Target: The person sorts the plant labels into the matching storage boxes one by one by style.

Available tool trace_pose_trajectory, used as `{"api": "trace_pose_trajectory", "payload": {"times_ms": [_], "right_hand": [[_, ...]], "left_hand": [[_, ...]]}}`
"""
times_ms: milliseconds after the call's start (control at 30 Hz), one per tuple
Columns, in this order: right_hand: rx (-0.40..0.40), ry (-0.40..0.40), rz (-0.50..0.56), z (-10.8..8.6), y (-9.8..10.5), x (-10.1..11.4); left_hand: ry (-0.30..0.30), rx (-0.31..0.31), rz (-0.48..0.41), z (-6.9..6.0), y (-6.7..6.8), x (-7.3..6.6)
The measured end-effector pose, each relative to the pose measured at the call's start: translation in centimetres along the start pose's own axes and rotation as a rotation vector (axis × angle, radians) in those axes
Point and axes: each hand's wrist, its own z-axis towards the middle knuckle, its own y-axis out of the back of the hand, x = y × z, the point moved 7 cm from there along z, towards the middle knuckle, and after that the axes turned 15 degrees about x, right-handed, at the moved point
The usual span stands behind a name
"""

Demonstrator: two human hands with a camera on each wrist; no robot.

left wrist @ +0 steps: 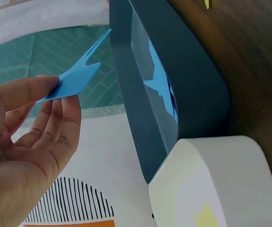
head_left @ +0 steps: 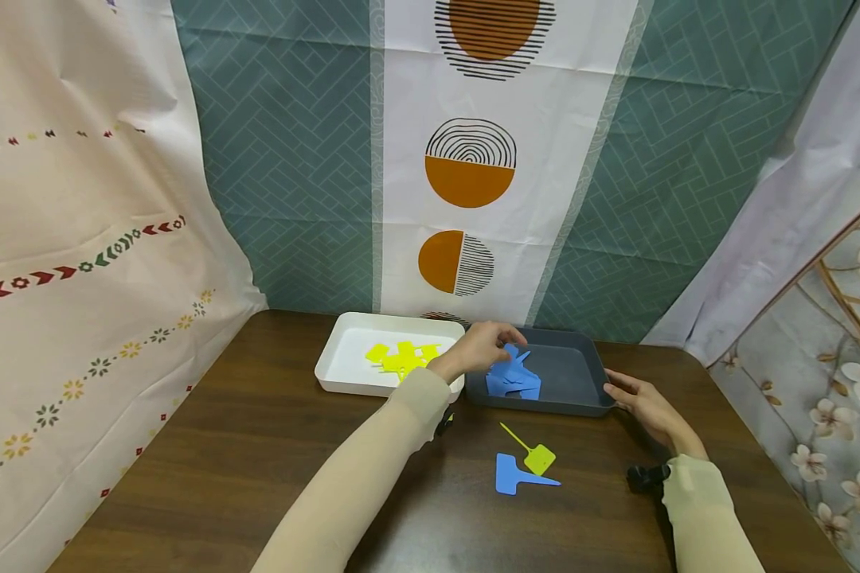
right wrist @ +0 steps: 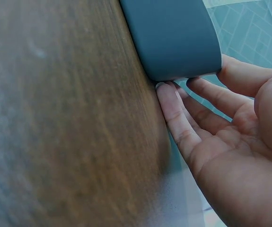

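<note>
Between thumb and fingers, my left hand (head_left: 478, 348) pinches a blue T-shaped plant label (left wrist: 76, 80) above the dark grey tray (head_left: 569, 370). Several more blue plant labels (head_left: 514, 382) lie piled in the left part of that tray. At the tray's right end, my right hand (head_left: 645, 404) touches the outer wall with extended fingers, its thumb near the rim. On the table in front of the tray lie a yellow plant label (head_left: 540, 459) and a blue one (head_left: 507, 474), close together.
A white tray (head_left: 344, 368) stands left of the grey one, side against side, with several yellow plant labels (head_left: 404, 360) inside. Both sit on a brown wooden table (head_left: 258, 446) near its back edge. A patterned curtain (head_left: 294, 159) hangs behind them.
</note>
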Motion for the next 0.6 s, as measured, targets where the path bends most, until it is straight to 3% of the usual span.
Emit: {"api": "trace_pose_trajectory", "payload": {"times_ms": [233, 600], "right_hand": [[-0.006, -0.005, -0.012, 0.0, 0.1, -0.1], [-0.015, -0.001, -0.010, 0.1, 0.2, -0.1]], "left_hand": [[0.005, 0.033, 0.014, 1.2, 0.2, 0.3], [0.041, 0.063, 0.015, 2.3, -0.7, 1.2]]}}
